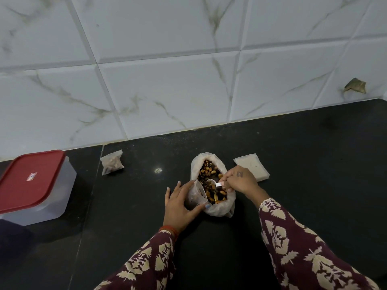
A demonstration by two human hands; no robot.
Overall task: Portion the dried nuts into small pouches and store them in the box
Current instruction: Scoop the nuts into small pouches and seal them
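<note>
My left hand [181, 203] holds the small pouch [196, 195] mouth-up, touching the nut bag [211, 183]; right hand [240, 182] grips the scoop [212, 183] just right of it.

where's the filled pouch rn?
Head view, left of centre: the filled pouch lies on the black counter near the tiled wall, between the red-lidded box and nut bag.
</note>
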